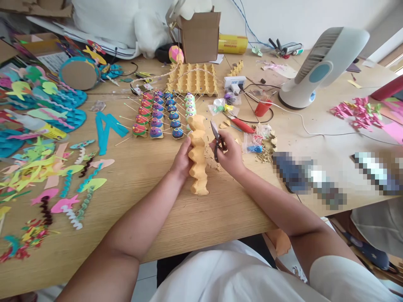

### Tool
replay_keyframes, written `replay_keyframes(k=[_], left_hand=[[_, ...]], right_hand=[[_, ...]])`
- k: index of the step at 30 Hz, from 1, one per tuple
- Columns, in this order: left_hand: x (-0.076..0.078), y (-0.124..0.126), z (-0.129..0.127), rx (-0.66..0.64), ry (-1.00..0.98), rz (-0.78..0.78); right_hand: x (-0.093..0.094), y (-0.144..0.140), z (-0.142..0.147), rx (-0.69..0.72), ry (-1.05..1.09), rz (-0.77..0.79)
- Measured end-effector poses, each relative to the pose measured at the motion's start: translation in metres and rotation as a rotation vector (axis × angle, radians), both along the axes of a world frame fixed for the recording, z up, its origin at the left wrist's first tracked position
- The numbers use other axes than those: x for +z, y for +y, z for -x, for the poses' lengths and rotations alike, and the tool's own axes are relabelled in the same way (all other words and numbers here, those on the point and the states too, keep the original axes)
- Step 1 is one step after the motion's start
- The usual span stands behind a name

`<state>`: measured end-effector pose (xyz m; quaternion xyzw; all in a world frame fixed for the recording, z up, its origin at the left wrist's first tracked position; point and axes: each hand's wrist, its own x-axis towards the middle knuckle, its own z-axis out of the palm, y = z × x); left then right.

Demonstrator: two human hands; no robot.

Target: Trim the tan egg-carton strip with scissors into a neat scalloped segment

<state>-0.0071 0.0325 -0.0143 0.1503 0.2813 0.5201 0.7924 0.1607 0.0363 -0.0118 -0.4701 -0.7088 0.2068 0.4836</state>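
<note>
My left hand (pixel 183 157) grips a tan strip of egg carton (pixel 198 161) by its left side, with the strip's scalloped length running toward me above the wooden table. In my right hand (pixel 232 154) is a pair of dark-handled scissors (pixel 217 140), blades pointing away and up, just right of the strip and apart from it. Small carton scraps (pixel 214 162) lie beneath. Beyond my hands stand rows of painted carton cups: red (pixel 140 121), purple (pixel 156 121), blue (pixel 174 119) and light green (pixel 190 105), several with pins sticking out.
An egg tray (pixel 195 79) and a cardboard box (pixel 201 37) stand at the back. A white fan (pixel 321 67) is at right, its cable crossing the table. Paper fish and coiled pieces (pixel 67 205) cover the left. A red cup (pixel 263 108) and bagged bits sit right of centre.
</note>
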Motion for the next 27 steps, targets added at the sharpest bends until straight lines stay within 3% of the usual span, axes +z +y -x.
replay_keyframes(k=[8, 16, 27], left_hand=[[0.0, 0.001, -0.001, 0.065, 0.019, 0.033], [-0.004, 0.003, 0.0, 0.058, -0.009, -0.01], [0.002, 0.001, 0.0, 0.024, 0.04, 0.028]], right_hand=[[-0.015, 0.009, -0.001, 0.007, 0.126, 0.054], [-0.022, 0.004, -0.007, -0.005, 0.09, -0.046], [-0.031, 0.006, -0.002, 0.107, 0.219, 0.086]])
